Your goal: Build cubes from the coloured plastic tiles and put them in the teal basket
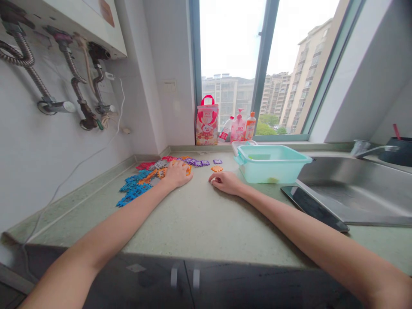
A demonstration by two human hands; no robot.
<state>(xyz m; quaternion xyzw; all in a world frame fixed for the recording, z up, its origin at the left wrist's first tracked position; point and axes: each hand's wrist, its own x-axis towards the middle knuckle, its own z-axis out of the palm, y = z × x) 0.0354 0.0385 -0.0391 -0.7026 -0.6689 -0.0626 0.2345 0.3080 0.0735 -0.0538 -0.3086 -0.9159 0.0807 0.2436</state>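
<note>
On the pale green counter (180,223), as seen from the head camera: toward the left, a heap of notched plastic pieces (133,185), blue, orange, grey, red and purple. Palm down over the heap's orange part, the left hand (178,173), fingers slightly spread and touching the pieces; impossible to tell whether clamped on one. Across a short gap, the right hand (228,183), fingers curled inward; impossible to tell whether around anything. Just beyond it, a loose orange piece (216,169), and farther back a loose purple piece (217,162), both lying flat.

Right of these, a teal tub (273,172), upright and open-topped, with something green inside, too unclear to name, and a brownish patch low at the front wall. Between tub and sink (350,189), a dark flat device (313,208). Past the sink, a dark pot (401,152) with a red stick (396,131) jutting out. Beside the window (231,43), a pink bag (207,126), contents hidden, then a tilted red-capped bottle (225,130), a pink pump bottle (238,128) and an orange-capped bottle (250,127), both upright.
</note>
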